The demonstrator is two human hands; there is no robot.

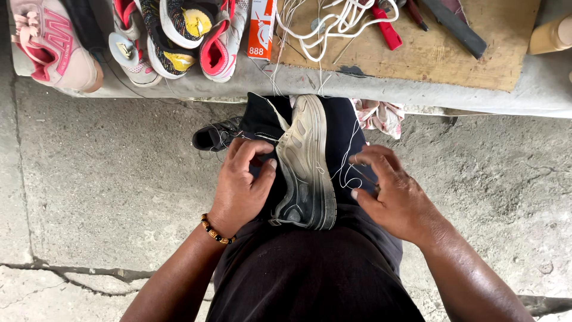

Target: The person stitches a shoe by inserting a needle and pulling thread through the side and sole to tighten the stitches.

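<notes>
Two hands work at a worn shoe (305,167) lying sole-up on the person's lap. Left hand (241,185) presses its side, fingers (253,150) curled closed around the upper. Right hand (396,194) sits just beside the sole, fingers (372,156) pinched on white thread (345,173). More shoes (173,36) rest on the bench (417,89) beyond.

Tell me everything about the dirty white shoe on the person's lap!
The worn white-soled sneaker lies sole-up on the person's dark-clothed lap, toe pointing away. Its rubber sole looks grey with dirt, darker at the heel, with a ribbed edge. The upper looks dark. The left hand grips its side; thin white thread runs along its right side to the right hand.
</notes>
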